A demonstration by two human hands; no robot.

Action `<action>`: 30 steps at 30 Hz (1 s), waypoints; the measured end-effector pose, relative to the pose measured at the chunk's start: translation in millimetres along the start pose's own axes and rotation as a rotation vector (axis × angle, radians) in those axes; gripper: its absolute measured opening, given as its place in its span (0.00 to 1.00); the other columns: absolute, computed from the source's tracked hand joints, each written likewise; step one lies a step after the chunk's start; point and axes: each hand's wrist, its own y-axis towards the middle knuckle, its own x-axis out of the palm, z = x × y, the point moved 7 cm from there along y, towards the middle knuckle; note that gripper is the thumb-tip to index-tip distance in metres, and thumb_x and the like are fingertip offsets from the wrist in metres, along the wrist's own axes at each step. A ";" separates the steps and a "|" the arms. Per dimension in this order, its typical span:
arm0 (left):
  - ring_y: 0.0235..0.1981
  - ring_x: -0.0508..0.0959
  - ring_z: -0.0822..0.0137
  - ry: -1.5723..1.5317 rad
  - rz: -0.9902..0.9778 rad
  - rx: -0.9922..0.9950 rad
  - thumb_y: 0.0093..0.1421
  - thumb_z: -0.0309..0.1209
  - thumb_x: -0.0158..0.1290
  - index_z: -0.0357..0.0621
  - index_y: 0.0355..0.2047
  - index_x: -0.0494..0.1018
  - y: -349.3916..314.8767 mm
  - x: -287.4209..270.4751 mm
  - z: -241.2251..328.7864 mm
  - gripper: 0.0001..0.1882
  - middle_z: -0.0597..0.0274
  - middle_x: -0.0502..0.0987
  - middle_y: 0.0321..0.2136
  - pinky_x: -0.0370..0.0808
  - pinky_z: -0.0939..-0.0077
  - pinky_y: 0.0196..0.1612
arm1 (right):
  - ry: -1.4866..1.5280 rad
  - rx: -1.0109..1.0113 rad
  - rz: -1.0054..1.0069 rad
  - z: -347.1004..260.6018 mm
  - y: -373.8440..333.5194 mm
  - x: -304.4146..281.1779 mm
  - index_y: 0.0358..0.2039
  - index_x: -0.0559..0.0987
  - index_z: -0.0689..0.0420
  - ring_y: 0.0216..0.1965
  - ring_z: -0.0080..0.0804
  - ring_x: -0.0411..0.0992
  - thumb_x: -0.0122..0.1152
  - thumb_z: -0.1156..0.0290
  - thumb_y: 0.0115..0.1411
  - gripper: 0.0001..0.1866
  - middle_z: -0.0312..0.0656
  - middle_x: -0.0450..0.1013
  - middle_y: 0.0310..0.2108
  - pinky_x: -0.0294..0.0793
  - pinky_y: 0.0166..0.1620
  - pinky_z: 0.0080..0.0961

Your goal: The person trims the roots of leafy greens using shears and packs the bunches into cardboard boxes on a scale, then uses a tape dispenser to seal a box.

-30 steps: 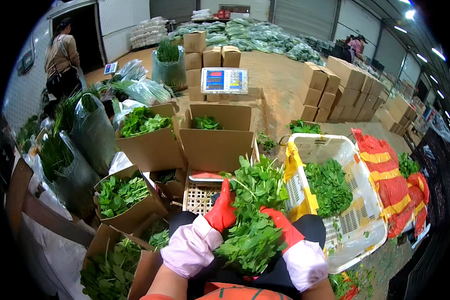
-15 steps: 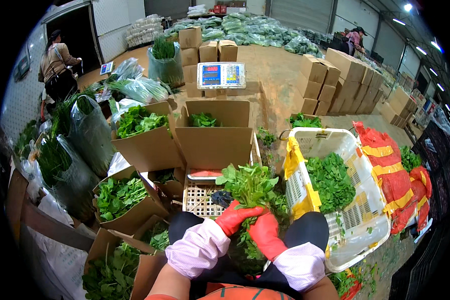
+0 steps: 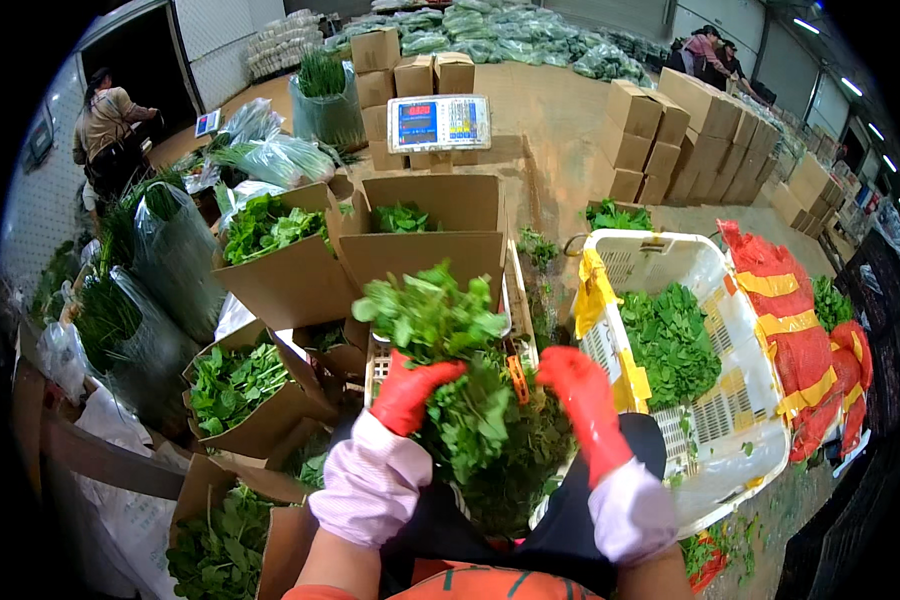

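My left hand (image 3: 410,390), in a red rubber glove, grips a bunch of leafy greens (image 3: 430,315) in front of the cardboard box on the scale. The leaves spread out above the fist, slightly blurred. My right hand (image 3: 585,405), gloved the same way, is off the bunch to the right, fingers curled in; what they hold, if anything, I cannot make out. Just left of its fingertips shows a narrow orange piece (image 3: 517,379), of unclear kind, against the greens. More loose greens (image 3: 470,425) lie between my knees, below the hands.
A white crate (image 3: 760,430) with leaves in it stands at my right, beside red mesh sacks (image 3: 785,340). Open cardboard boxes (image 3: 280,300) of greens line my left. A scale display (image 3: 438,124) rises ahead. A person (image 3: 110,130) stands far left; others are far right.
My left hand has moved left, and the bunch has swung up and left with it. My right hand has come away from the bunch to the right. The orange piece has come into view.
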 end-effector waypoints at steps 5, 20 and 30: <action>0.38 0.76 0.68 0.126 0.045 0.141 0.43 0.18 0.61 0.38 0.43 0.72 5.2 -12.7 27.9 0.24 0.60 0.78 0.38 0.73 0.72 0.43 | -0.466 -0.043 0.116 70.7 110.0 -4.5 0.33 0.80 0.62 0.31 0.43 0.75 0.56 0.62 0.55 0.15 0.49 0.77 0.31 0.73 0.37 0.30; 0.37 0.78 0.64 0.563 -0.088 0.184 0.43 0.23 0.62 0.38 0.41 0.74 18.0 30.9 10.9 0.22 0.58 0.79 0.36 0.73 0.70 0.42 | -1.190 -0.092 -0.299 225.2 112.3 77.1 0.28 0.79 0.56 0.35 0.46 0.75 0.59 0.63 0.48 0.11 0.49 0.76 0.32 0.73 0.35 0.38; 0.41 0.76 0.67 0.446 -0.486 -0.033 0.42 0.21 0.61 0.39 0.45 0.72 18.1 71.2 -24.6 0.26 0.62 0.78 0.39 0.71 0.72 0.47 | -0.017 0.171 0.356 135.2 7.2 40.8 0.37 0.78 0.56 0.36 0.40 0.75 0.59 0.72 0.50 0.12 0.45 0.77 0.32 0.72 0.38 0.32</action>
